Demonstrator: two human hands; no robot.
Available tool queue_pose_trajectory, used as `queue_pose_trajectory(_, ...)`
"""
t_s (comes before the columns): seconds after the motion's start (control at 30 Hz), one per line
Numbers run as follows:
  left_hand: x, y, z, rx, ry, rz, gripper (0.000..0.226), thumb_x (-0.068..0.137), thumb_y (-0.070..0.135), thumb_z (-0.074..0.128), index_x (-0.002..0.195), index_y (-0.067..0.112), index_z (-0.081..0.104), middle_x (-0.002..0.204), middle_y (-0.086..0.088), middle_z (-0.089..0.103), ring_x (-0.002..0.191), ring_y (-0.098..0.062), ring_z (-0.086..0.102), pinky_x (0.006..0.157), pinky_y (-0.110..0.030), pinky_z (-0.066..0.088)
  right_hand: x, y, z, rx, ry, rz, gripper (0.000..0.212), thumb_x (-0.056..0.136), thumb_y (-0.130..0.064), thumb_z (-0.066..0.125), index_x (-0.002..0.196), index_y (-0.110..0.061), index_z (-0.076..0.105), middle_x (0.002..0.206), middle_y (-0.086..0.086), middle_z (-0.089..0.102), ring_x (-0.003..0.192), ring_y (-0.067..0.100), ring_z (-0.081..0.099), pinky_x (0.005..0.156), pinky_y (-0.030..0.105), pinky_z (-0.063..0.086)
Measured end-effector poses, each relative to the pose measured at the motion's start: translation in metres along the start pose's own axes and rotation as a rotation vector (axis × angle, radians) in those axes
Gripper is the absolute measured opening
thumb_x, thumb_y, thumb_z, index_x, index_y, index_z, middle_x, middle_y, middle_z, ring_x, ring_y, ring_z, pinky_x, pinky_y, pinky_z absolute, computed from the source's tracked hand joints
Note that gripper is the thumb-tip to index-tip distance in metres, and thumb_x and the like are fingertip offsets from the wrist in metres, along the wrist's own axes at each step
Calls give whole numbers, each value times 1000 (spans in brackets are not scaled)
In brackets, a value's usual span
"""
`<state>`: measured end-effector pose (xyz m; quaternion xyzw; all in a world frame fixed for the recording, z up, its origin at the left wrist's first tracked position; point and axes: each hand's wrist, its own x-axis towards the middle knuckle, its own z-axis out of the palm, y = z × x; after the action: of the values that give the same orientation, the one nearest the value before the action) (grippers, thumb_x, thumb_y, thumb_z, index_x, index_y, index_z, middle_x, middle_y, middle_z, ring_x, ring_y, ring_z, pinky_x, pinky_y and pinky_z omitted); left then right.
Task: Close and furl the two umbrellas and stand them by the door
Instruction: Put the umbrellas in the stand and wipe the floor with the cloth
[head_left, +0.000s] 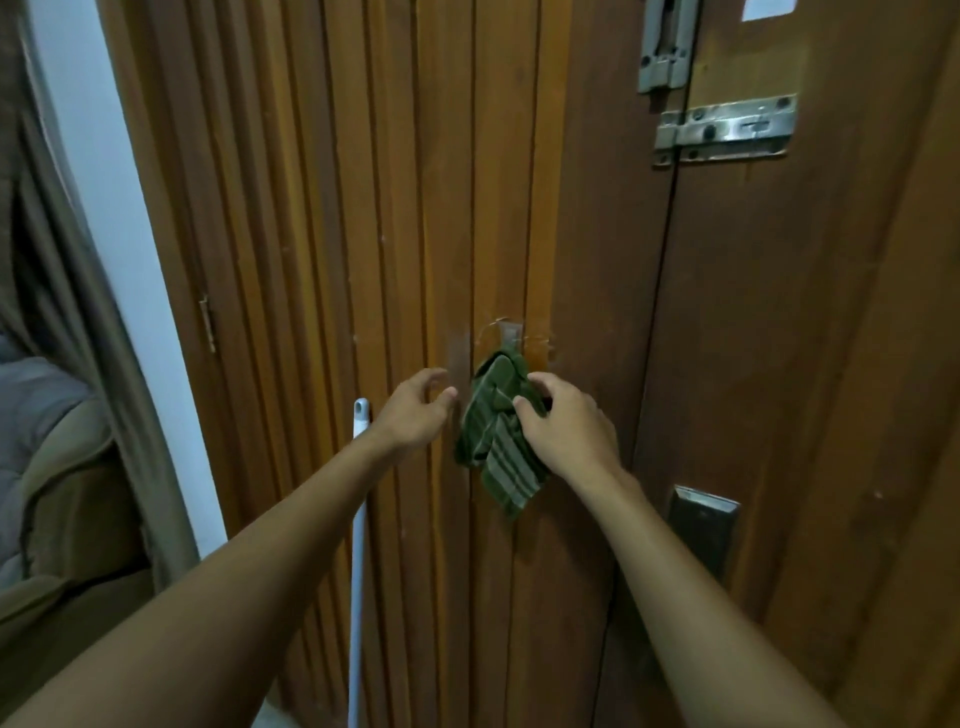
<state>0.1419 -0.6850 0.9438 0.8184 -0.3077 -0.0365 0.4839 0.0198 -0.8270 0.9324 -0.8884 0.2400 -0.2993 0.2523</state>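
Note:
No umbrella is in view. I face a brown wooden door (519, 208) from close up. A green striped cloth (493, 441) hangs on it from a small clear hook (511, 335). My right hand (566, 431) is at the cloth's right edge, thumb and fingers curled onto the fabric. My left hand (415, 415) hovers just left of the cloth with its fingers apart and nothing in it.
A white pole (358, 545) leans upright against the door below my left hand. Metal slide bolts (727, 130) sit at the upper right, and a metal lock plate (701, 530) lower right. A brown curtain (62, 312) and cushions (52, 467) are at the left.

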Motion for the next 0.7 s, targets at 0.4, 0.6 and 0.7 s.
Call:
queue_pose_trajectory(0.4, -1, 11, 5, -521, -277, -9, 10, 92, 22, 63, 94, 18, 72, 96, -3, 75, 92, -17, 70, 78, -27, 52, -3, -32, -13, 236, 247, -136, 28, 100, -35, 54, 122, -19, 62, 113, -9, 57, 110, 12, 56, 89, 28, 48)
queue_pose_trajectory(0.6, -29, 12, -16, -570, -343, 108, 13, 88, 18, 67, 95, 11, 59, 98, -12, 71, 88, -22, 70, 74, -33, 55, -45, -45, -26, 362, 323, -139, 22, 103, -37, 47, 120, -28, 57, 107, -12, 64, 98, 3, 63, 79, 26, 53)
queue_pose_trajectory(0.7, -46, 11, -14, -548, -430, 82, 14, 90, 16, 63, 96, 14, 51, 92, -11, 70, 84, -26, 68, 76, -38, 53, -74, -36, -25, 303, 437, -49, 28, 103, -40, 45, 124, -27, 58, 111, -10, 66, 102, 9, 64, 85, 38, 56)
